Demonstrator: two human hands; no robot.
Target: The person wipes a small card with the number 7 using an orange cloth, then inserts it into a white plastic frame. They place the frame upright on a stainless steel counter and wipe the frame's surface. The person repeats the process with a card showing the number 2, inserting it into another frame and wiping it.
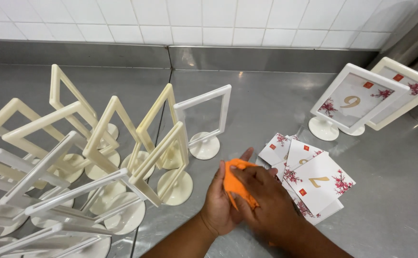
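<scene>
While both hands meet low over the steel surface (266,100), they work an orange cloth (236,184) between them. The left hand (221,200) cups the cloth from below and behind, palm turned up, its fingers (245,155) partly straightened and rising past the cloth's upper edge. The right hand (266,200) lies across the front of the cloth, fingers curled down and pressing it into the left palm, so the fabric is bunched and gripped between the two.

Just to the right of the hands, touching the right hand's far side, lies a loose pile of white cards (312,179) printed with red blossoms, fanned flat on the surface. Farther off beyond the cards stand two white frames on round feet (350,102), each with a card inside.

Left of the hands crowds a cluster of empty cream and white frames (99,157), leaning at many angles. One empty white frame (204,119) stands upright just beyond the left hand's fingertips.
</scene>
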